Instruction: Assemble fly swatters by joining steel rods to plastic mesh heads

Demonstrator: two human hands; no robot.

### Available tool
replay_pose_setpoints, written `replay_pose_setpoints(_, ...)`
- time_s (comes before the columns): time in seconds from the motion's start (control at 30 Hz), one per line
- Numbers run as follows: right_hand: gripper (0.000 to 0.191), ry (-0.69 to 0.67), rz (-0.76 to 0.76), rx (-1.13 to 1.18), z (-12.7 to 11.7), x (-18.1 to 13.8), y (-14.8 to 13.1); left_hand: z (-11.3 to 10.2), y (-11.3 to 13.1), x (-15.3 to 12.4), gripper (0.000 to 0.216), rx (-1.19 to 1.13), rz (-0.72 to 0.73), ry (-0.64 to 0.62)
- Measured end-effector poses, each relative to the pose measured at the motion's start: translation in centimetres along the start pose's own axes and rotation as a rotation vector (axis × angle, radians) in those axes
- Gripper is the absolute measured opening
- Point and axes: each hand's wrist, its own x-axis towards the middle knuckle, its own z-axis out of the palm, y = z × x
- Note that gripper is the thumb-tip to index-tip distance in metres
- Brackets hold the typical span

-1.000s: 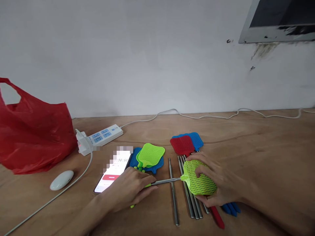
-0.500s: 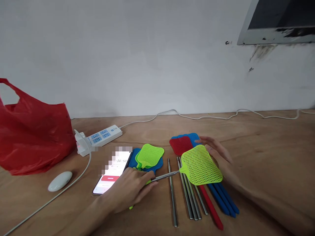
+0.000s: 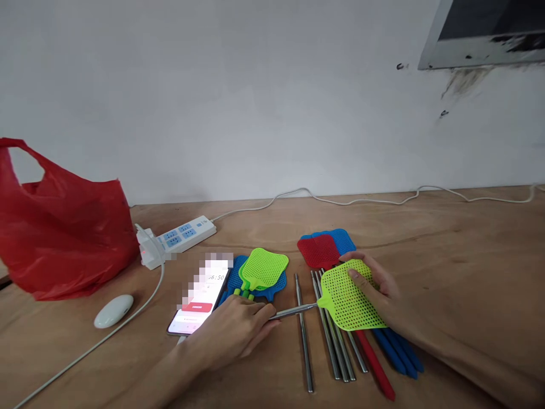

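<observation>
My left hand (image 3: 232, 334) is closed round the handle end of a green fly swatter, whose thin metal rod (image 3: 293, 311) runs right to its green mesh head (image 3: 349, 295). My right hand (image 3: 378, 292) pinches the far edge of that head, thumb on top, holding it a little above the wooden table (image 3: 468, 255). Under the head lie several loose metal rods (image 3: 330, 335), a red handle (image 3: 374, 363) and blue handles (image 3: 400, 355). Red (image 3: 317, 251) and blue swatter heads lie just behind.
A stack of green and blue swatter heads (image 3: 261, 271) sits beside a lit phone (image 3: 200, 301). Further left are a white mouse (image 3: 113, 310), a power strip (image 3: 176, 238) with its cable, and a red plastic bag (image 3: 59, 227). The wall stands close behind.
My right hand lay flat on the green head, then drew back while the head tilted up. Now it pinches the head's far edge. My left hand stayed on the handle.
</observation>
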Motion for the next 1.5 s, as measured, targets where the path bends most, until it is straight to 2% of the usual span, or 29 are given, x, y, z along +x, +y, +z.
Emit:
replay_pose_setpoints(0.1,0.038,-0.022,0.006,-0.032,-0.1,0.1,-0.2,0.0,0.0,0.0,0.034,-0.025,-0.02,-0.007)
replay_pose_setpoints(0.17,0.036,-0.014,-0.075,-0.166,-0.4,0.4,-0.6,-0.1,0.0,0.0,0.032,-0.044,-0.039,-0.012)
replay_pose_setpoints(0.27,0.031,0.07,-0.451,-0.573,-1.3,0.9,-1.8,-0.5,0.2,0.1,0.028,-0.054,-0.068,-0.026)
replay_pose_setpoints(0.33,0.034,0.075,-0.708,-0.872,-1.6,1.1,-2.6,-0.7,0.4,0.2,0.027,-0.054,-0.078,-0.03)
replay_pose_setpoints(0.4,0.037,-0.029,-0.897,-1.076,-1.2,1.0,-3.2,-0.9,0.6,0.4,0.026,-0.065,-0.075,-0.036)
replay_pose_setpoints(0.47,0.036,-0.171,-1.024,-1.189,-0.2,0.7,-3.3,-1.0,0.9,0.6,0.025,-0.074,-0.058,-0.041)
replay_pose_setpoints(0.6,0.008,-0.354,-1.078,-1.282,2.7,0.3,-2.6,-1.1,1.7,0.6,0.022,-0.076,-0.041,-0.052)
replay_pose_setpoints(0.73,0.019,-0.337,-1.154,-1.313,3.5,0.4,-2.6,-1.7,2.3,0.1,0.024,-0.063,-0.073,-0.054)
replay_pose_setpoints(0.83,0.023,-0.346,-1.165,-1.277,2.4,0.7,-3.6,-2.4,2.2,-1.0,0.031,-0.031,-0.098,-0.046)
replay_pose_setpoints(0.93,0.027,-0.29,-1.131,-1.258,0.7,1.0,-4.3,-2.6,1.4,-2.4,0.038,-0.023,-0.144,-0.04)
replay_pose_setpoints(1.0,0.028,-0.295,-1.121,-1.241,0.0,1.1,-4.4,-2.5,0.9,-3.2,0.041,-0.049,-0.166,-0.069)
replay_pose_setpoints(1.17,0.025,-0.278,-1.1,-1.229,-0.1,0.7,-3.8,-2.6,0.5,-3.6,0.042,-0.049,-0.171,-0.103)
replay_pose_setpoints(1.27,0.023,-0.297,-1.049,-1.229,-0.3,0.1,-3.8,-3.0,0.5,-3.5,0.041,-0.062,-0.154,-0.127)
replay_pose_setpoints(1.4,0.011,-0.311,-0.943,-1.227,-1.6,-0.9,-3.8,-2.8,0.1,-3.9,0.04,-0.113,-0.161,-0.115)
replay_pose_setpoints(1.5,0.014,-0.236,-0.864,-1.178,-3.0,-1.1,-3.6,-2.3,-0.6,-4.5,0.043,-0.144,-0.142,-0.072)
